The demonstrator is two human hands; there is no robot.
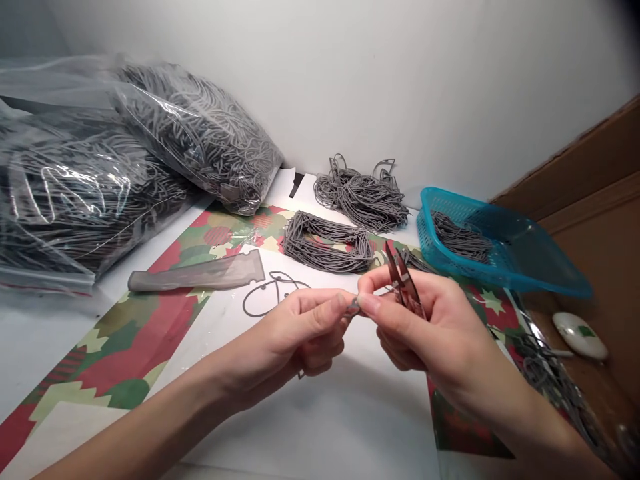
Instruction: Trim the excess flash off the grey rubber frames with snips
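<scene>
Here, you're pinching a small grey piece (353, 305) between left hand (305, 327) and right hand (440, 320), the right also gripping a dark two-pronged tool (411, 288).

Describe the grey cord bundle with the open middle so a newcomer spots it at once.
Start from the blue basket at the right, then look left. Beyond the left hand and right hand lies the grey cord bundle. Unlike the looser heap behind it, it forms a roughly rectangular ring around an open middle.

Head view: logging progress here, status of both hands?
Left hand and right hand pinching small gray piece. Right also holds open two-bladed tool. Dark loop on paper beyond left hand.
</scene>
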